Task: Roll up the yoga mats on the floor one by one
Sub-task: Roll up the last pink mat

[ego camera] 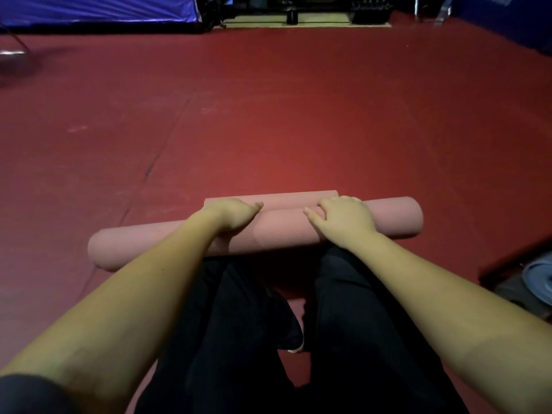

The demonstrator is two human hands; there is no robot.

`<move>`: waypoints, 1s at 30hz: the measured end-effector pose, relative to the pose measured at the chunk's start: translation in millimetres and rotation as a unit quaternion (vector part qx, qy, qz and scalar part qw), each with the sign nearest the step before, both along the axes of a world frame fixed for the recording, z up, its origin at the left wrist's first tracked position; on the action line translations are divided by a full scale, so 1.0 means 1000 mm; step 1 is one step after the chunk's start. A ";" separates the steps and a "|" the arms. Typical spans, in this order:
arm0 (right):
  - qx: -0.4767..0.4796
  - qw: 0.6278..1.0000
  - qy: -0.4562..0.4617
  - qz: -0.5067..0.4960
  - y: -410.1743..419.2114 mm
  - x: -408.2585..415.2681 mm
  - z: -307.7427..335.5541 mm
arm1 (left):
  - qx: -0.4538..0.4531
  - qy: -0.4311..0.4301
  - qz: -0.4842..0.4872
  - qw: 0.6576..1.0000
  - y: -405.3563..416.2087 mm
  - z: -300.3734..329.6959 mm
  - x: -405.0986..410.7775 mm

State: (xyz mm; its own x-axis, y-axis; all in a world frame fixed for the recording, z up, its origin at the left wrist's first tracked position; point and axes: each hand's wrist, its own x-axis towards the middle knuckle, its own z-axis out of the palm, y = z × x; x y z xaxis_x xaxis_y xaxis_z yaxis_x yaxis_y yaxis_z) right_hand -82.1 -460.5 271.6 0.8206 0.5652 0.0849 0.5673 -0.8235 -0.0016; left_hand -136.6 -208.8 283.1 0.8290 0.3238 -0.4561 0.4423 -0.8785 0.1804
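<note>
A pink yoga mat lies as a thick roll across the red floor just beyond my knees. A short flat strip of it still shows on the far side. My left hand rests on top of the roll left of centre, fingers curled over its far side. Right of centre, my right hand lies on the roll with fingers curved over the top. Both thumbs point inward toward each other.
The red floor stretches ahead. A blue padded mat stands at the back left and dark equipment at the back. A rolled grey-blue mat sits at the right edge. My dark trouser legs are below the roll.
</note>
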 end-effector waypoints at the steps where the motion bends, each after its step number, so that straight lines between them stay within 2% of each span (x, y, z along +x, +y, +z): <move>1: 0.001 1.000 0.001 -0.002 0.002 0.001 0.000 | -0.002 0.002 0.004 1.000 0.002 -0.002 0.001; 5: 0.010 1.000 0.009 -0.008 0.010 0.004 -0.001 | 0.002 -0.001 0.027 1.000 0.012 -0.009 -0.001; 10: 0.012 1.000 -0.003 -0.017 0.009 0.005 -0.005 | 0.025 -0.022 0.008 0.999 0.002 -0.005 -0.011; 14: 0.004 1.000 0.001 -0.020 0.008 0.005 -0.004 | 0.106 -0.175 -0.002 0.979 -0.010 -0.008 -0.030; 16: 0.006 1.000 0.005 -0.020 0.006 0.005 -0.002 | 0.151 -0.216 -0.018 0.964 -0.018 -0.013 -0.044; 19: 0.013 1.000 0.018 -0.021 0.006 0.004 0.000 | 0.194 -0.225 -0.074 0.952 -0.022 -0.019 -0.062; 30: -0.021 0.993 0.097 -0.058 0.004 0.006 0.039 | 0.147 -0.200 -0.075 0.966 -0.021 0.023 -0.048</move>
